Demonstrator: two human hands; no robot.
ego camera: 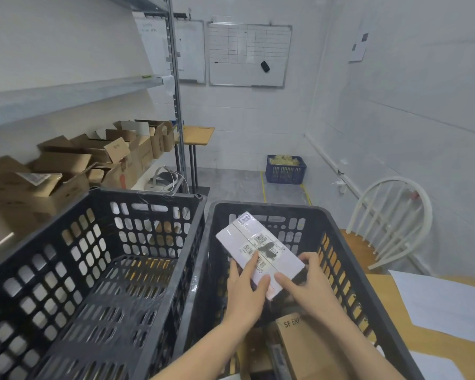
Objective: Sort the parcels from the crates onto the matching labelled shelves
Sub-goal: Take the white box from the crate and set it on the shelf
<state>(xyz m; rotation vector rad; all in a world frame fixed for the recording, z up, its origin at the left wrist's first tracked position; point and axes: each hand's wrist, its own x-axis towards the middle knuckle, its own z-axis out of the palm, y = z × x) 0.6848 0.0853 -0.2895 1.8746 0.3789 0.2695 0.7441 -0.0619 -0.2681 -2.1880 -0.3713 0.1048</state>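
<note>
Two black perforated plastic crates stand side by side below the camera. The left crate shows only its bare slotted floor. The right crate holds one brown cardboard box printed "SF EXP" at its near end, with other brown card partly hidden beneath the arms.

One flat white rectangular parcel with a printed shipping label is held above the right crate, tilted, its far end pointing away and to the left. The two hands share it. The left hand has its grip pinching the parcel's near left edge, with the index finger stretched out along the label and the thumb on top. The right hand has its grip curled round the near right corner, thumb on the upper face and fingers wrapped over the side.

To the left stands one grey metal shelving rack. Its lower shelf carries a heap of open brown cardboard boxes, too overlapped to count. Two whiteboards hang on the tiled back wall, a narrow one and a wider gridded one with one small black object stuck to it. One blue plastic crate sits on the floor by that wall. One small wooden table stands beside the rack. One white spindle-back chair with a wooden seat stands at the right, next to a wooden surface bearing two white paper sheets.
</note>
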